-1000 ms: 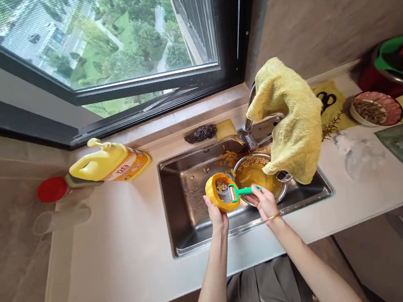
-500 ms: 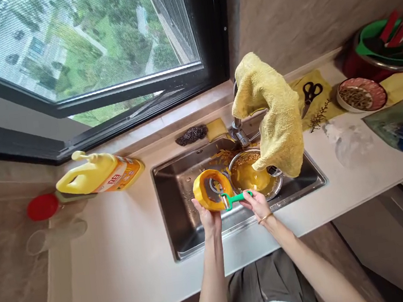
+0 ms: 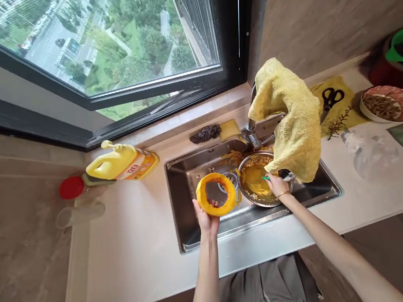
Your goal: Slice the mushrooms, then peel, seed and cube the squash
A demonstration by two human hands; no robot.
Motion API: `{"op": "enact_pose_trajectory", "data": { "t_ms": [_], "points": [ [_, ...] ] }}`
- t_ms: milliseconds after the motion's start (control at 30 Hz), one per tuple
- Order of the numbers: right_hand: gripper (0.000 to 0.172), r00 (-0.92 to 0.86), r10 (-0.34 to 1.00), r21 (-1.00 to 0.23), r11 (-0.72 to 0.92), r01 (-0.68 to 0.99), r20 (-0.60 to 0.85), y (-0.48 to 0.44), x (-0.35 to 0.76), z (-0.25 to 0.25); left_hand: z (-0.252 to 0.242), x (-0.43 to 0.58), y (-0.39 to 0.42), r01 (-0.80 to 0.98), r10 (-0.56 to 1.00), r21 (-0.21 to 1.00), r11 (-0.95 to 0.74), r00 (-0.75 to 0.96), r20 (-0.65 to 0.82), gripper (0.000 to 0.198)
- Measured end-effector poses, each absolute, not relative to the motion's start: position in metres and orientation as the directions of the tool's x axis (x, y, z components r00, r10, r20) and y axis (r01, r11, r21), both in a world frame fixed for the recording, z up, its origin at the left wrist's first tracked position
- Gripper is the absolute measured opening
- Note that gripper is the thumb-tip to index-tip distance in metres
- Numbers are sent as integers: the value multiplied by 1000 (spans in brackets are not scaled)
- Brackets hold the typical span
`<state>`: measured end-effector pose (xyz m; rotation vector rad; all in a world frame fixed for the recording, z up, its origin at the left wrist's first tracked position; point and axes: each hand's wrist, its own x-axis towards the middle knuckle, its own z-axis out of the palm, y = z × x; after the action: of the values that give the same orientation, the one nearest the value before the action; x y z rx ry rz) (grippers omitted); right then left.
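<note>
My left hand (image 3: 207,217) grips an orange pumpkin ring (image 3: 202,195) from below, over the left part of the sink (image 3: 190,235). My right hand (image 3: 278,185) is closed round the green peeler (image 3: 265,178), of which only a small green part shows. That hand is over the metal bowl (image 3: 245,195), which stands in the sink with yellowish water and bits in it. Whether the peeler's head dips into the water cannot be made out. Orange peelings (image 3: 237,156) lie behind the bowl.
A yellow cloth (image 3: 294,110) hangs over the faucet (image 3: 253,136), close above my right hand. Black scissors (image 3: 332,97) and a red-and-white bowl (image 3: 390,102) lie right; a yellow jug (image 3: 125,162) lies left. A dark scrubber (image 3: 206,134) and sponge (image 3: 229,129) lie behind the sink.
My right hand has moved the peeler away from the pumpkin ring to over the metal bowl. The ring now faces the camera more fully. The whole view has shifted.
</note>
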<state>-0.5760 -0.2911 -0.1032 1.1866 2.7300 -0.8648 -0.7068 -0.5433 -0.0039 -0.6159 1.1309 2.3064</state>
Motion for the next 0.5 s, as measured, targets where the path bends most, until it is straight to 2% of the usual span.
{"op": "enact_pose_trajectory", "data": {
  "t_ms": [67,133,167,233,300,400,500],
  "points": [
    [25,-695,685,-676,408,614,-217,-297,-575,-89,-8,-705,-541,-620,214,594,-513,-762,-612,40],
    [31,-697,669,-869,153,470,-259,-307,-577,-71,-11,-705,-536,-650,213,584,-487,-737,-642,41],
    [33,-713,630,-915,9,402,-307,-315,-579,-62,-12,-705,-533,-661,215,576,-481,-726,-653,41],
    [36,-762,511,-917,-242,317,-398,-333,-584,-44,-12,-705,-527,-674,220,561,-481,-712,-666,40],
    [37,-798,407,-875,-389,289,-444,-352,-589,-35,-9,-704,-520,-685,242,540,-489,-701,-671,39],
    [37,-830,335,-850,-450,274,-445,-362,-593,-39,-4,-703,-517,-725,317,490,-485,-668,-673,41],
    [38,-808,423,-905,-298,303,-410,-338,-590,-60,-2,-705,-523,-756,357,469,-457,-638,-682,42]
  ]
}}
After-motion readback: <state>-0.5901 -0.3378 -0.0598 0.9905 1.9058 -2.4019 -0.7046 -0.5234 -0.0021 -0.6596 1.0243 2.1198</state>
